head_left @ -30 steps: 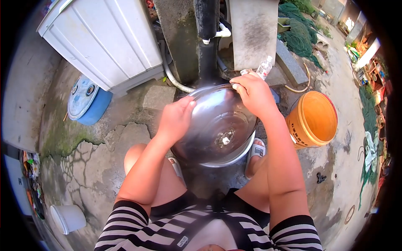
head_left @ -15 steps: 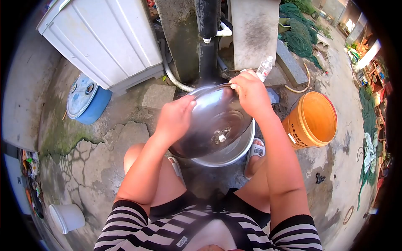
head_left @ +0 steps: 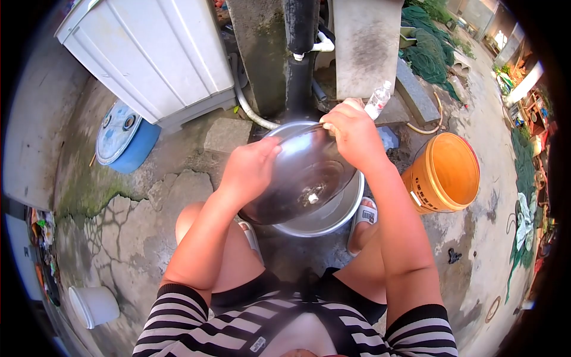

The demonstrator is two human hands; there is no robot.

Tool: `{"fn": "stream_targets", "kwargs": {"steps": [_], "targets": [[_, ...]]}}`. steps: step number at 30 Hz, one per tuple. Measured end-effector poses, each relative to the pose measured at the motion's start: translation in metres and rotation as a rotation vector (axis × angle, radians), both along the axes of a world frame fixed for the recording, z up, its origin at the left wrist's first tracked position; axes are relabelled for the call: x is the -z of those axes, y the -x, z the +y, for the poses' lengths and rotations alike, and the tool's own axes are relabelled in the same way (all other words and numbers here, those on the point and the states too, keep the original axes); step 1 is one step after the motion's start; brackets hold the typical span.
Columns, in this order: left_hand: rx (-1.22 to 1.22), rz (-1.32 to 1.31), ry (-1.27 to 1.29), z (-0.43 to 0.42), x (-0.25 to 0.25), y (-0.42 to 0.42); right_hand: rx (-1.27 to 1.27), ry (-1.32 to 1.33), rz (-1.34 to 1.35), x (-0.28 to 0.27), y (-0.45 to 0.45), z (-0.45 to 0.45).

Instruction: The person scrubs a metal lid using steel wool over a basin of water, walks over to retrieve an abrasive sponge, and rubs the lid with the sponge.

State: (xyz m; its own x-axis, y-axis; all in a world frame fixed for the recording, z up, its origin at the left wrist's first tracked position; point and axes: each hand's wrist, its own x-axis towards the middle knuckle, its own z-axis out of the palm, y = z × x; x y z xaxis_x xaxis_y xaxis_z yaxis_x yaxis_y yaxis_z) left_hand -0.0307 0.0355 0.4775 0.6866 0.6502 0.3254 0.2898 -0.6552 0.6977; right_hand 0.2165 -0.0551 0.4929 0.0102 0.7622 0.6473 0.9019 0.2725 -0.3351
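Note:
A dark, shiny wok (head_left: pixel 297 169) is tilted over a wide silver metal basin (head_left: pixel 355 205) on the ground between my feet. My left hand (head_left: pixel 253 168) is closed on the wok's left rim, its fingertips partly hidden. At the upper right rim, my right hand (head_left: pixel 353 134) grips the edge with thumb and fingers. Low on the wok's inner surface sits a small white lump (head_left: pixel 313 198), with wet-looking specks around it. Much of the basin is hidden behind the wok.
An orange bucket (head_left: pixel 425 178) stands to the right. A clear plastic bottle (head_left: pixel 379 100) is beyond my right hand. Black and white pipes (head_left: pixel 299 83) rise ahead. On the left are a blue drum (head_left: pixel 138 143), a white cabinet-like unit (head_left: pixel 148 59) and a white bucket (head_left: pixel 95 306).
The wok and my right hand have shifted very slightly to the left. My hold on the rim looks the same, and the view has moved a little.

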Motion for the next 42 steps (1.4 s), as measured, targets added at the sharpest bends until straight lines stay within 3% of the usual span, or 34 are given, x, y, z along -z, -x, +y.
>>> {"fn": "stream_targets", "kwargs": {"steps": [12,22,25,31,34,35,38,42], "targets": [[0.044,0.070,-0.073,-0.001,0.003,-0.006,-0.141,-0.042,-0.011,0.005,0.021,0.007],[-0.011,0.015,-0.028,-0.007,0.010,-0.012,-0.110,-0.103,-0.055,0.006,0.038,0.010],[-0.009,-0.029,-0.015,-0.010,0.012,-0.017,-0.200,-0.136,-0.014,0.015,0.050,0.012],[-0.067,0.004,0.064,-0.009,0.016,-0.021,-0.099,-0.054,0.338,0.007,0.046,0.008],[-0.093,-0.027,0.081,-0.006,0.016,-0.022,-0.138,-0.030,0.615,0.012,0.033,0.005],[-0.105,-0.039,0.083,-0.006,0.016,-0.023,-0.167,0.037,0.548,0.011,0.025,0.001],[-0.114,-0.060,0.087,-0.007,0.015,-0.023,-0.313,0.101,0.685,0.017,0.018,0.001],[-0.101,-0.095,0.101,-0.008,0.019,-0.021,-0.344,0.185,1.119,0.013,0.021,-0.005]]}}
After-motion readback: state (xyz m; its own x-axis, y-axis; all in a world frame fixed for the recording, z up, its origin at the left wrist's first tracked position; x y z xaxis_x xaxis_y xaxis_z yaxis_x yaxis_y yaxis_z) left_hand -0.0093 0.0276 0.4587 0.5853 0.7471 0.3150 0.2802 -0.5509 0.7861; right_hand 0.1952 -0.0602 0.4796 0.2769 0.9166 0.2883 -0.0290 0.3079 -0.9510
